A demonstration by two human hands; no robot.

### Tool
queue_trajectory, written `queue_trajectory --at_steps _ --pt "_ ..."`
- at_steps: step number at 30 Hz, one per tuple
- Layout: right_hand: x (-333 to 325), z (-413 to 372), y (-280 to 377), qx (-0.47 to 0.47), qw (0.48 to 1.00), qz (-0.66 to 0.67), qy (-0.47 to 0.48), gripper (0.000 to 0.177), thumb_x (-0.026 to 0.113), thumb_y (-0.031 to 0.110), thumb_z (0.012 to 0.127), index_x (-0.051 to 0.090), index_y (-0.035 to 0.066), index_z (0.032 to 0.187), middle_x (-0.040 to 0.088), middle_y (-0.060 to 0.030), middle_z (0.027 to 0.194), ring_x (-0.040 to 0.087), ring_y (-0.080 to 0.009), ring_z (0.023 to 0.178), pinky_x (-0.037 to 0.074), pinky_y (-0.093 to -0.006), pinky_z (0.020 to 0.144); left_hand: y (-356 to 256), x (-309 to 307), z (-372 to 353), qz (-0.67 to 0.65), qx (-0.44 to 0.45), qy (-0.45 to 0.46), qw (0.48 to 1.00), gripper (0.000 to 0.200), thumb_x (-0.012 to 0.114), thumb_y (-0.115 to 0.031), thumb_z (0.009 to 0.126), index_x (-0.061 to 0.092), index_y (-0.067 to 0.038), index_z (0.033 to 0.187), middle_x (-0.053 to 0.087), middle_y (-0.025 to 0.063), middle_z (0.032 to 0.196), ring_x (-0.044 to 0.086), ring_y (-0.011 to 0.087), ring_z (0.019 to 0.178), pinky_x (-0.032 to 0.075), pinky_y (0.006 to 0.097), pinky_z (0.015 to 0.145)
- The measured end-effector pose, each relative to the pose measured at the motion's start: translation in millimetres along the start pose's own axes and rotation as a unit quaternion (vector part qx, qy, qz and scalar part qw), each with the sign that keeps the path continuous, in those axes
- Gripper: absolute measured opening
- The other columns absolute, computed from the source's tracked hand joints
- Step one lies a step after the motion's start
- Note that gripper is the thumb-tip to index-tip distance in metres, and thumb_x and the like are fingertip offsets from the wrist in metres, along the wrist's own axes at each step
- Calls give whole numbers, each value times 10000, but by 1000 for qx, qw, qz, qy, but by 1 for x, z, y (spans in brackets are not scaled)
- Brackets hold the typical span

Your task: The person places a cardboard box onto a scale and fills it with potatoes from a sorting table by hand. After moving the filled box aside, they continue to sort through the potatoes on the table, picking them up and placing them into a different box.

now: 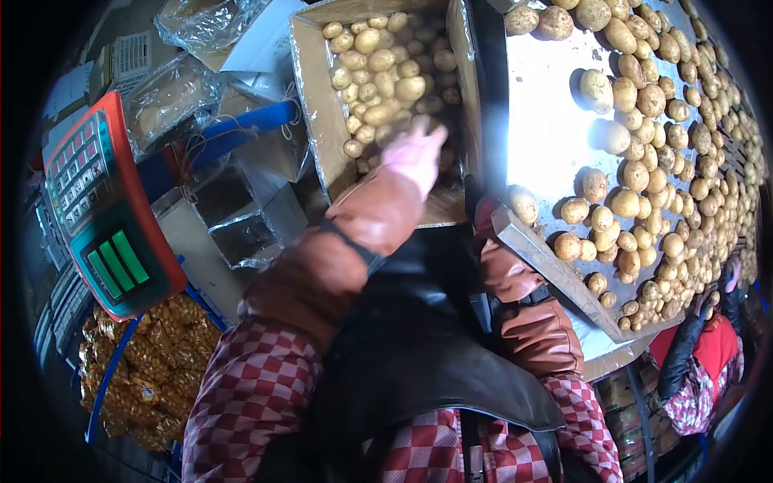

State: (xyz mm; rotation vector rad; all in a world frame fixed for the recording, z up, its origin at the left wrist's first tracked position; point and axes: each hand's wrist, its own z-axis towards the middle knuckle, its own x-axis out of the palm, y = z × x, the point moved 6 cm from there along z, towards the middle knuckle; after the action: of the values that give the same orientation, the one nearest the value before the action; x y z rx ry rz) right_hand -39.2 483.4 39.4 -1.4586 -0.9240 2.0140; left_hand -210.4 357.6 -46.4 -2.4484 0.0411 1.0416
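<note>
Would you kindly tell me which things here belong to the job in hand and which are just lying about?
In use: left hand, blurred, over the cardboard box of potatoes; sorting table with loose potatoes.
Lying about: scale; netted sack; plastic bags; another person's sleeve.

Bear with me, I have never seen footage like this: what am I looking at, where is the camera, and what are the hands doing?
No machine here: a person wears one camera on the head, looking down over their own chest and arms. The left hand, in a pink glove and blurred, reaches over a cardboard box of potatoes; whether its fingers hold one is unclear. The right forearm points toward a sorting table strewn with more potatoes; that hand is hidden. At left are a weighing scale and a net sack of potatoes. Another person stands lower right.
</note>
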Motion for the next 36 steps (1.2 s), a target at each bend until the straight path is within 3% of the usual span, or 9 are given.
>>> queue_trajectory --at_steps 2,6,10,12,14,20,29,32,36 --pt "26 -49 7 -62 984 119 114 110 566 146 949 623 53 961 580 -72 814 571 -189 737 504 -301 672 10 48 46 -52 -203 131 969 477 517 -94 914 465 -99 1388 526 249 1353 576 376 1190 483 451 980" --pt "71 -183 9 -79 831 339 434 239 521 163 977 580 45 1176 607 -88 1051 596 -213 984 500 -301 894 35 68 74 -173 -212 15 962 352 482 -146 973 493 -35 1307 584 236 1280 627 346 1120 527 437 904" --pt "58 -151 15 -63 827 373 415 153 553 158 948 562 60 1067 585 -77 958 579 -208 880 492 -308 805 40 -3 0 -593 -118 12 796 508 610 -485 910 569 -78 1212 603 87 864 601 193 815 496 312 779" --pt "47 -123 13 -67 849 371 372 118 569 155 934 553 68 1012 574 -72 912 571 -205 828 488 -312 761 81 -35 -36 -700 29 -95 708 274 543 -222 984 572 -38 1184 620 115 1121 640 191 893 559 362 765" --pt "42 -101 13 -73 883 347 308 95 585 153 919 544 75 957 564 -66 866 563 -203 776 484 -316 716 120 -77 -66 -461 -249 -113 844 334 554 -306 977 604 -35 1165 649 156 1113 652 211 980 558 340 765" --pt "12 -41 4 -71 984 146 68 152 633 145 876 516 97 792 532 -50 727 537 -195 620 472 -327 583 130 -106 -84 83 -291 1 953 666 610 -599 853 615 -70 1257 635 226 1220 619 343 1142 503 411 935" --pt "34 -50 4 -1 990 117 -81 328 697 135 818 479 127 573 489 -28 542 504 -185 412 456 -342 406 114 -66 -50 -32 -275 17 961 382 580 -381 881 709 -82 1079 683 220 1061 631 411 1044 497 471 912" --pt "68 -48 4 -103 816 461 333 230 524 169 910 646 91 1089 665 -151 988 671 -291 870 546 -408 750 89 -68 -55 1 -228 4 974 378 579 -352 884 689 -74 1114 674 236 1065 626 419 1040 496 469 891" --pt "67 -49 1 3 776 493 394 291 555 268 949 634 88 1164 676 -108 1032 664 -281 927 539 -418 754 154 -60 -40 -33 -236 -50 970 443 550 -435 933 686 -59 1122 675 235 1086 632 420 1029 491 468 889"
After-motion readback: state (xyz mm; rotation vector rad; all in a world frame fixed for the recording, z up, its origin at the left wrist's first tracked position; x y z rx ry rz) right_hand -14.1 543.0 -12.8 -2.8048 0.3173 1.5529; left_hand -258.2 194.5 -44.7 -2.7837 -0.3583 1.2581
